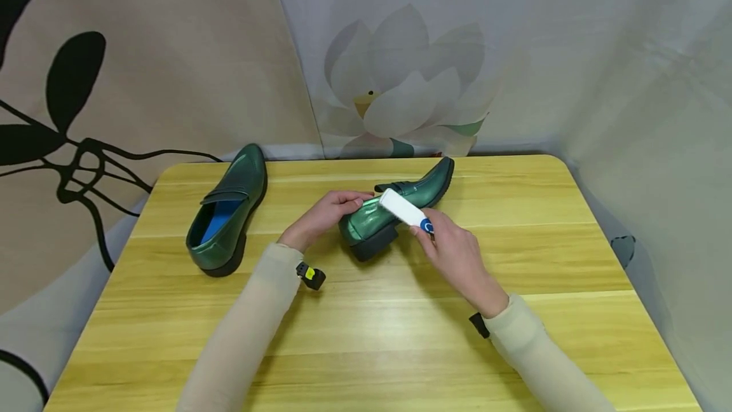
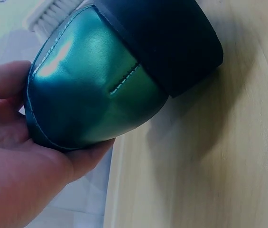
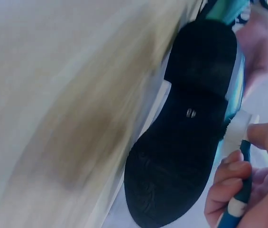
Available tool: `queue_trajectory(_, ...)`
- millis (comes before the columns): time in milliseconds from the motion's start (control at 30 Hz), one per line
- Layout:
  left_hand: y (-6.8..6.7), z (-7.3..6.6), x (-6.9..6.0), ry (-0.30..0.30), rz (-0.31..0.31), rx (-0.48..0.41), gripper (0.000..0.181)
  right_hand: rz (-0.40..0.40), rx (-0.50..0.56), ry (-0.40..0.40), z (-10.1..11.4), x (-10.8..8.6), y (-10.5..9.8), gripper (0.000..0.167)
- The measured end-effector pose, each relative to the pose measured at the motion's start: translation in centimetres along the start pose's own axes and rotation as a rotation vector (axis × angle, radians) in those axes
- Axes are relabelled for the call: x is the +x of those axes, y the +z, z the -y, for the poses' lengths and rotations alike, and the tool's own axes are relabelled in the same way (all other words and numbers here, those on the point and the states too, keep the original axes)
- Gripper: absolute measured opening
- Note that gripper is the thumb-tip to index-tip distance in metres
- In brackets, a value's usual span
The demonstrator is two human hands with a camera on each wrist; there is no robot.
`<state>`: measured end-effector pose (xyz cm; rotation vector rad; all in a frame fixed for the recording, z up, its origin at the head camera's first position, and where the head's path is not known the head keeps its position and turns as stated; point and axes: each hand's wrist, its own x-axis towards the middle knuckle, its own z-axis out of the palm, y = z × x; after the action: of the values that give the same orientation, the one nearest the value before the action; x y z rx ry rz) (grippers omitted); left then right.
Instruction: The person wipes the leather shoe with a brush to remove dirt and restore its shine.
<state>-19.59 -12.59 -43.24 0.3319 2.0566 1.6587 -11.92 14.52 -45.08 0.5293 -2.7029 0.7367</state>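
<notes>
A shiny green loafer [image 1: 366, 220] is held tilted on its side over the table, its toe toward the back right. My left hand [image 1: 327, 216] grips it at the heel opening, with the thumb and fingers on the rim in the left wrist view. My right hand [image 1: 459, 260] holds a small white brush [image 1: 403, 207] with a blue handle [image 3: 240, 197]. Its bristles [image 2: 58, 18] are at the shoe's side; the exact contact is hard to tell. The black sole [image 3: 181, 142] faces the right wrist camera.
Another green loafer [image 1: 247, 173] with a blue insole stands upright at the back left of the wooden table [image 1: 400, 348]. Behind the table's far edge hangs a pale curtain [image 1: 515, 81] with a flower print.
</notes>
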Motion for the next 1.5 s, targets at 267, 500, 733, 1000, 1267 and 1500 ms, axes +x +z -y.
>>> queue_trajectory(267,0.2,0.0,-0.2,-0.014,0.001,0.026,0.039,0.025,0.01,-0.037,0.9,-0.2,0.5,0.041)
queue_trajectory(500,0.3,0.0,-0.2,0.002,0.009,0.029,0.039,0.032,0.001,-0.043,1.3,0.1,0.4,0.04)
queue_trajectory(733,0.2,0.1,-0.3,0.004,0.011,0.031,0.04,0.035,0.002,-0.029,1.3,0.3,0.4,0.041)
queue_trajectory(1000,0.1,0.0,-0.2,0.0,0.009,0.038,0.04,0.076,0.035,-0.195,1.5,-0.3,0.7,0.039)
queue_trajectory(1267,0.1,-0.1,-0.1,-0.009,0.023,0.034,0.043,0.018,0.062,0.035,-0.8,0.8,-0.6,0.039)
queue_trajectory(1500,0.2,-0.5,-0.2,-0.027,0.022,0.079,0.048,0.003,0.074,0.097,-1.6,1.0,-1.0,0.042)
